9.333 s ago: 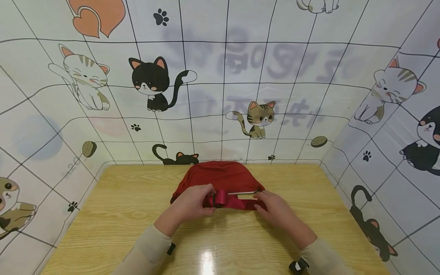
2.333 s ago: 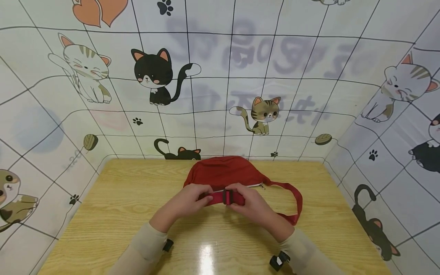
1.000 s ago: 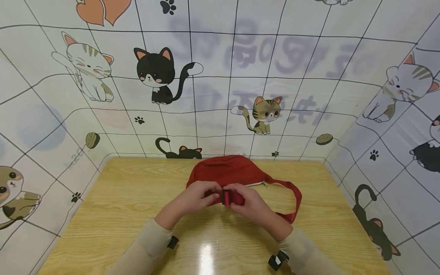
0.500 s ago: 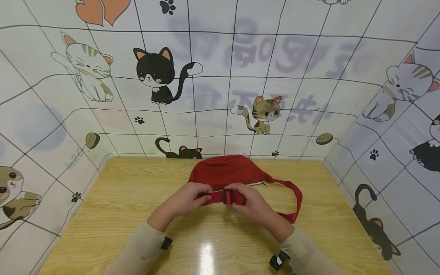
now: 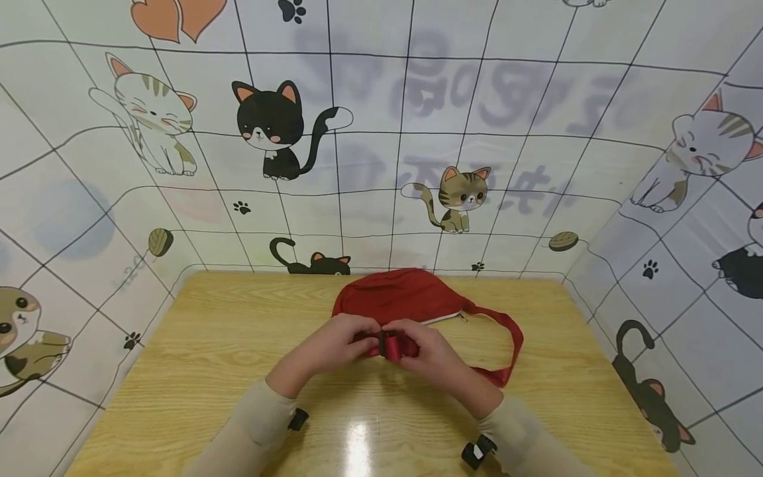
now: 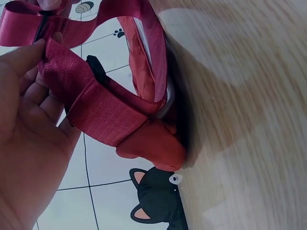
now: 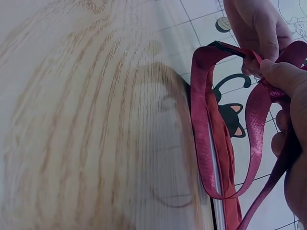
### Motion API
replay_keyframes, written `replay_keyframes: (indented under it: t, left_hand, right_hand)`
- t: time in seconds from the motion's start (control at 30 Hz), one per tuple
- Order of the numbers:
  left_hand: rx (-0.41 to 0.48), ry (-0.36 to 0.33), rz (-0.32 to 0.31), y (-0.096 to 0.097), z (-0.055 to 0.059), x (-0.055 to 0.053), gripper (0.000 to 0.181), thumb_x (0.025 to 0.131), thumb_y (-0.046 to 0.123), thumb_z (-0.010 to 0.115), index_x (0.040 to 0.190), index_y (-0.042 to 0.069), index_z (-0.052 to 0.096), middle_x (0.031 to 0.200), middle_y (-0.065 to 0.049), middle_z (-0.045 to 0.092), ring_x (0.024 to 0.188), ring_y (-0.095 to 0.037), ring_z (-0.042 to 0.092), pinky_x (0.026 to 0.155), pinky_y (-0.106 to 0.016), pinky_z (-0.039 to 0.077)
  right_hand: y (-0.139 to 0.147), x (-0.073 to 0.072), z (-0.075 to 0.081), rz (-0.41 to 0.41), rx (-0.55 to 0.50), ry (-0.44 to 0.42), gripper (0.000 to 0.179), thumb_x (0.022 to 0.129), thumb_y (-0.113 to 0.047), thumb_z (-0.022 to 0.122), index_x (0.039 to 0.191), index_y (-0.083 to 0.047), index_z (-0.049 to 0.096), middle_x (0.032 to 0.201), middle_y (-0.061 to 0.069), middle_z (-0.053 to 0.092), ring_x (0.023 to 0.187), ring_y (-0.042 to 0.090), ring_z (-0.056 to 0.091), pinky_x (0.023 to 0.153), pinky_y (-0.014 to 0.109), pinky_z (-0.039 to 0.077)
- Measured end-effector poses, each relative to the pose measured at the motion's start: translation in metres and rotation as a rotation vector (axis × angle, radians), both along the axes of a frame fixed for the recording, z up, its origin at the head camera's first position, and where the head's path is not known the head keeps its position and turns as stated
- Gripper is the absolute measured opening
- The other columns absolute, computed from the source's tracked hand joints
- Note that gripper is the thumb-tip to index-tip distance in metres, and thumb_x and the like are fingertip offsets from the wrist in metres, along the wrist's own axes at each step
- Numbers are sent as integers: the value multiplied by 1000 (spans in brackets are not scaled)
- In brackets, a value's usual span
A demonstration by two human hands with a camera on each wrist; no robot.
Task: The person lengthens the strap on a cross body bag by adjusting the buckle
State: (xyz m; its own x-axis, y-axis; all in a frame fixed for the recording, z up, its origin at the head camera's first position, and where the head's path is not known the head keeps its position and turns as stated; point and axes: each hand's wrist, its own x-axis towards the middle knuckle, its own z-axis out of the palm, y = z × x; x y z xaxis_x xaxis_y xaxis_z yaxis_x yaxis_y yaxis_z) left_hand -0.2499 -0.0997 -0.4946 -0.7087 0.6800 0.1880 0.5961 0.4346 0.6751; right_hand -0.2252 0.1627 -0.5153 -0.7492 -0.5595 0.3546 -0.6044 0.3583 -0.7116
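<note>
A red waist bag (image 5: 399,295) lies at the back of the wooden table, its white zipper (image 5: 444,318) along the front edge. My left hand (image 5: 334,344) pinches the dark red strap just left of a black slider buckle (image 5: 382,342). On the other side, my right hand (image 5: 438,354) pinches the strap beside the buckle, where the webbing bulges into a small loop. The left wrist view shows the strap (image 6: 108,112) doubled over between fingers and bag. Hanging below the hands in the right wrist view is a long strap loop (image 7: 201,120). Fingertips partly hide the buckle.
A further length of strap (image 5: 515,341) curves over the table right of the bag. White cat-print cloth (image 5: 369,165) stands behind and at both sides of the table (image 5: 238,318). A black wrist device (image 5: 479,452) sits under the right sleeve.
Earlier the right hand was at the bag's right end; now it is at the buckle and the strap curves out right. Over the last half second the left hand has moved right, closer to the right hand.
</note>
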Motion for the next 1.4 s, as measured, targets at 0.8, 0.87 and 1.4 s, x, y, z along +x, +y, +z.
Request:
replay_keyframes:
  t: [0.8,0.87,1.4]
  left_hand:
    - [-86,136,79,4,0,11,47,89,26,96,124,22,65,94,14,65,85,-6,62,75,-28,56]
    - [-98,139,82,5,1,11,47,89,26,96,124,22,65,94,14,65,85,-6,62,75,-29,56]
    - [-152,161,75,7,1,10,42,88,24,95,115,23,63,92,9,67,82,-11,64,75,-28,55]
  right_hand:
    - [3,1,10,-45,68,132,56,87,-24,98,132,-21,65,128,-7,65,116,13,63,91,35,61]
    - [2,1,15,-36,88,208,51,87,-27,98,127,-19,68,126,-7,63,118,14,60,93,36,60]
    - [-13,9,37,-78,327,379,48,86,-33,99,123,-16,74,107,-7,71,101,12,56,91,37,49]
